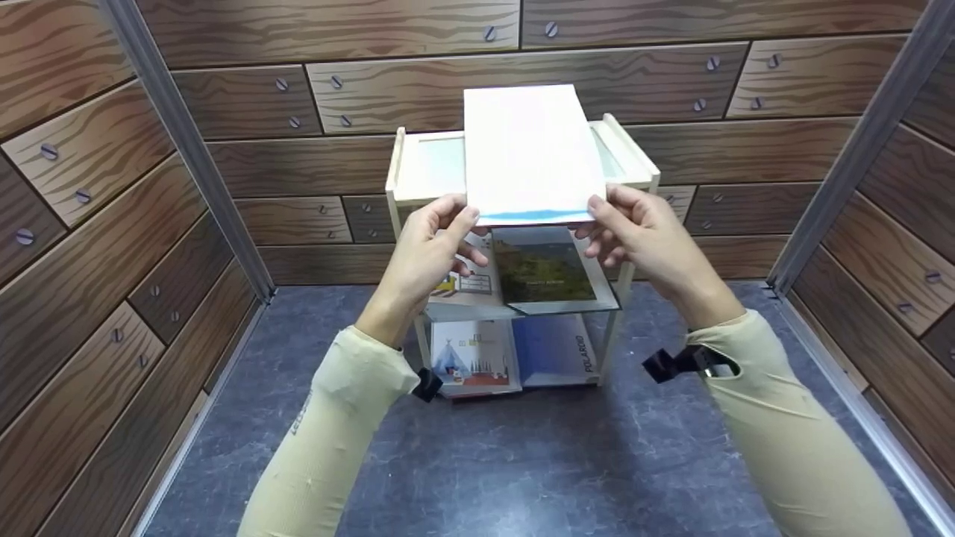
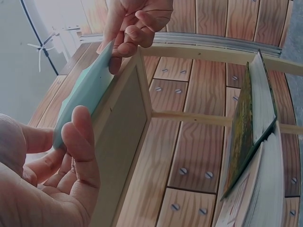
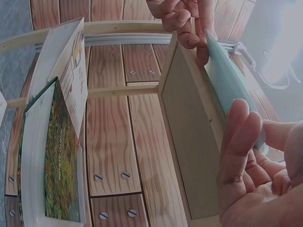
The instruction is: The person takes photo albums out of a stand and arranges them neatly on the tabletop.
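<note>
A thin white booklet (image 1: 533, 149) with a blue strip along its near edge is held by both hands over the top of a small wooden shelf rack (image 1: 634, 153). My left hand (image 1: 433, 242) pinches its near left corner between thumb and fingers. At the near right corner my right hand (image 1: 645, 231) pinches it in the same way. Both wrist views show the booklet (image 2: 87, 92) edge-on and pale teal, close to the rack's top panel (image 3: 191, 127). The remaining fingers of each hand curl loosely below it.
On the middle shelf lie a dark green landscape-cover book (image 1: 548, 268) and a white illustrated book (image 1: 462, 287). The bottom shelf bears a tent-picture book (image 1: 474, 358) and a blue POLAROID book (image 1: 556, 350). Wood-patterned walls (image 1: 477, 89) enclose the dark floor (image 1: 477, 462).
</note>
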Available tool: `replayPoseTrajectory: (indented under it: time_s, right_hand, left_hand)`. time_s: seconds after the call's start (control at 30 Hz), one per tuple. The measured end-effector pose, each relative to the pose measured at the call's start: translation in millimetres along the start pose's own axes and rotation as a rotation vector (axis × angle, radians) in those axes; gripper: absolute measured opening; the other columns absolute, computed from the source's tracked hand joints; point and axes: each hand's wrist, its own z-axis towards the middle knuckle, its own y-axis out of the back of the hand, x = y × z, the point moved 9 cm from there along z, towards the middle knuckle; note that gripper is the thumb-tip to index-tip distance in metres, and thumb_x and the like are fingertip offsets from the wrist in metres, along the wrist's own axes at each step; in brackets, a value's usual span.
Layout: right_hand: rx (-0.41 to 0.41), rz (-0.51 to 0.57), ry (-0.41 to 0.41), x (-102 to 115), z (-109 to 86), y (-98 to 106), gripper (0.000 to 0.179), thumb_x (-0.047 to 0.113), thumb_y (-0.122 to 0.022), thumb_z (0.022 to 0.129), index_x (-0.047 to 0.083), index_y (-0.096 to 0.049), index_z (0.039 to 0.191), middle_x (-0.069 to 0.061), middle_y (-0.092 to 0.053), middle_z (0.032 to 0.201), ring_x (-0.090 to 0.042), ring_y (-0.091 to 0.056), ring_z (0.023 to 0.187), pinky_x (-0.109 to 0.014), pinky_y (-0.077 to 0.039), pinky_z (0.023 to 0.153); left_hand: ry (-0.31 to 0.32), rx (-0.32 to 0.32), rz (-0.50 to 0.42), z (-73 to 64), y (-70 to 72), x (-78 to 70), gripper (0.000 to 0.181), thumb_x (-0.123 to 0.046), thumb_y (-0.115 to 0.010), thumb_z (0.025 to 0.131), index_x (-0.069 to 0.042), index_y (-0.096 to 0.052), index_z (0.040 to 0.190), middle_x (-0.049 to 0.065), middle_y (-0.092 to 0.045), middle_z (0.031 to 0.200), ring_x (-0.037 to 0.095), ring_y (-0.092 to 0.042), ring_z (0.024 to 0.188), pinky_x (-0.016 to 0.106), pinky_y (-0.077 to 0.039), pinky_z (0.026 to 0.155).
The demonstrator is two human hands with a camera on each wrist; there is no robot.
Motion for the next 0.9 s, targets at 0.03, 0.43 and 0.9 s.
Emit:
replayPoseTrajectory:
  time_s: [0.03, 0.43, 0.9]
  right_hand:
    - [-0.001, 0.003, -0.001, -0.2, -0.6, 0.5, 0.025, 0.030, -0.054, 0.114, 0.008, -0.064, 0.123, 0.004, -0.076, 0.088, -0.007, -0.070, 0.069, -0.020, -0.057, 0.056]
    - [-0.017, 0.015, 0.021, 0.2, -12.8, 13.2, 0.024, 0.028, -0.057, 0.113, 0.007, -0.065, 0.123, 0.003, -0.079, 0.092, -0.009, -0.072, 0.070, -0.021, -0.058, 0.056]
    - [-0.052, 0.009, 0.021, 0.7, -35.3, 34.9, 0.022, 0.029, -0.057, 0.113, 0.011, -0.066, 0.123, 0.001, -0.079, 0.093, -0.010, -0.073, 0.073, -0.023, -0.059, 0.055]
  left_hand:
    - [-0.004, 0.000, 0.004, -0.2, -0.6, -0.2, 0.019, -0.019, -0.054, 0.114, -0.006, -0.068, 0.118, 0.008, -0.071, 0.106, 0.015, -0.073, 0.069, 0.024, -0.056, 0.054]
    - [0.011, 0.019, -0.030, -2.4, -15.9, -1.3, 0.022, -0.017, -0.056, 0.113, -0.003, -0.066, 0.128, 0.016, -0.071, 0.117, 0.022, -0.079, 0.084, 0.030, -0.064, 0.064]
    - [-0.026, 0.074, -0.038, -5.3, -44.1, -4.6, 0.020, -0.017, -0.055, 0.114, -0.004, -0.067, 0.124, 0.013, -0.076, 0.114, 0.031, -0.080, 0.087, 0.029, -0.062, 0.061]
